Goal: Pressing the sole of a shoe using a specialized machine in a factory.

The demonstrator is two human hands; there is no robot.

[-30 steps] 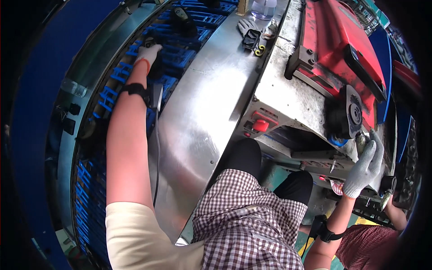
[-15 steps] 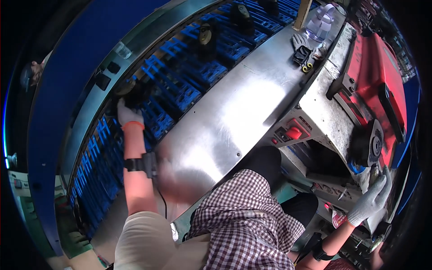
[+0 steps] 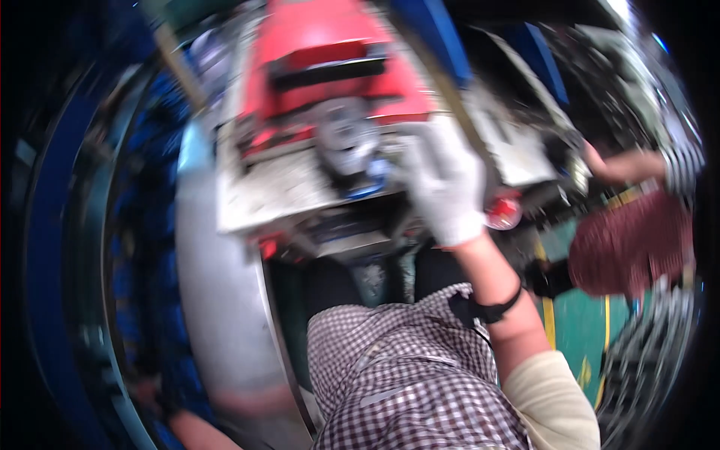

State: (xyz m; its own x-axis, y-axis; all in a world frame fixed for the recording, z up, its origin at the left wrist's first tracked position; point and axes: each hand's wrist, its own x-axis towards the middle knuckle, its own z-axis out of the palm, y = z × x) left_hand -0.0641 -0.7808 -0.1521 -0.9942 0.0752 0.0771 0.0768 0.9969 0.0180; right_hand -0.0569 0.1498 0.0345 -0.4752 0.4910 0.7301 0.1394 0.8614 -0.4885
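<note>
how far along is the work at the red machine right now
Nothing visibly finished: the picture is motion-blurred. In hand: the white-gloved right hand is raised against the front of the red machine, beside its grey round part. The left hand is low by the curved metal table, its hold unclear. What remains cannot be judged.

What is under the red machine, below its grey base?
Under the red machine and its grey base, the picture is blurred: dark hardware with a small red glow shows. The gloved right hand covers the base's right end, hiding what lies behind it.
</note>
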